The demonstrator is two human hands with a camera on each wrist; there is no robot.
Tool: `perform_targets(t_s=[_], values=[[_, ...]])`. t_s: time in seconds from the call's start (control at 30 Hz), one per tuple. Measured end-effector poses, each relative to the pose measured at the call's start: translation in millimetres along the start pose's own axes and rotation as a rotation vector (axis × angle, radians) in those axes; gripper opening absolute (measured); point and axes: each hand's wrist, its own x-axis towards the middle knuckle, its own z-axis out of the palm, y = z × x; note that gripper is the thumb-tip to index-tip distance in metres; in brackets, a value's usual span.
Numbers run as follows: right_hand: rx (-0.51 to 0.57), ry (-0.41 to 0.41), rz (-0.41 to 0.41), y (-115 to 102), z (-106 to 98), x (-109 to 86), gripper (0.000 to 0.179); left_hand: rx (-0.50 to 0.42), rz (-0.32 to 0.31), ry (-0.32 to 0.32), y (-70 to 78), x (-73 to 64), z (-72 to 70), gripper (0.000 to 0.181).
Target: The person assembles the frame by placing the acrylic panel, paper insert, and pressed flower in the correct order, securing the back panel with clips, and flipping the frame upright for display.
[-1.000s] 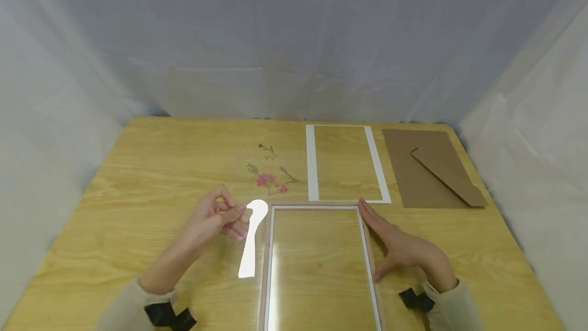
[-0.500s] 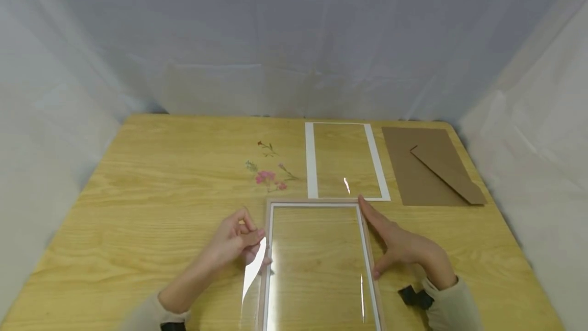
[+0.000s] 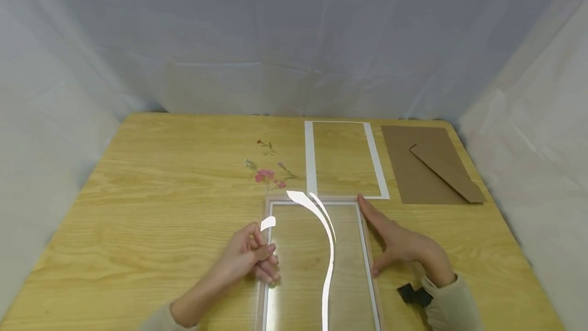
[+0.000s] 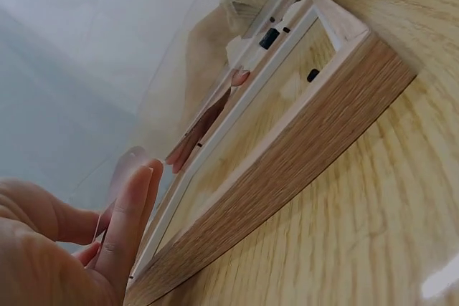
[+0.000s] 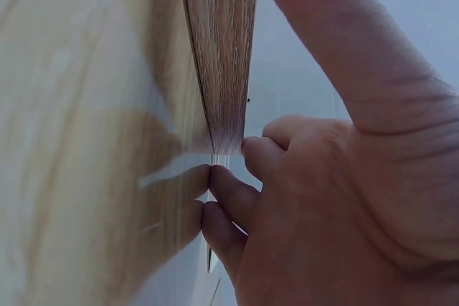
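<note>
L arm comes in from the near L of the wood frame [image 4: 287, 152], forearm slanting fwd & inward, cuff of the L sleeve [image 3: 166, 320] low in the head view; L hand [image 3: 252, 257] is over the frame's L rail. R arm reaches in from the frame's near R, wrist bent toward it, R sleeve [image 3: 452, 305] w/ a blk device [image 3: 415, 295] by the cuff.

L hand: thumb & fingers pinch the L edge of a clear sheet [image 4: 183, 80], held tilted above the frame, w/ bright glare streaks on it in the head view. Can't tell if the sheet's far side touches the frame.

R hand [image 3: 404, 246]: thumb & index spread wide apart, index tip at the frame's far R corner, thumb tip at its R side. In the R wrist view, two other fingertips meet the table [image 3: 161, 203] just past the frame's end.

Pressed flowers [image 3: 265, 175], mostly pink, lie beyond the frame's far L corner. White-bordered sheet [image 3: 311, 160] is just past the frame's far rail; brn board [image 3: 399, 167] w/ a slanting brn strip [image 3: 445, 175] is farther R of the frame.
</note>
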Motion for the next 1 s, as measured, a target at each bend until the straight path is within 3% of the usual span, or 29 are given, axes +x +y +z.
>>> perform_targets(t_s=[0.57, 1.0], values=[[0.008, 0.0, 0.03, 0.8, 3.3, -2.6, 0.152, 0.005, -0.003, 0.001, -9.4, -3.9, 12.9, 0.019], [0.028, -0.004, 0.02, -1.3, 2.8, -2.3, 0.151, 0.045, 0.002, 0.05, -15.0, -0.9, 20.3, 0.02]])
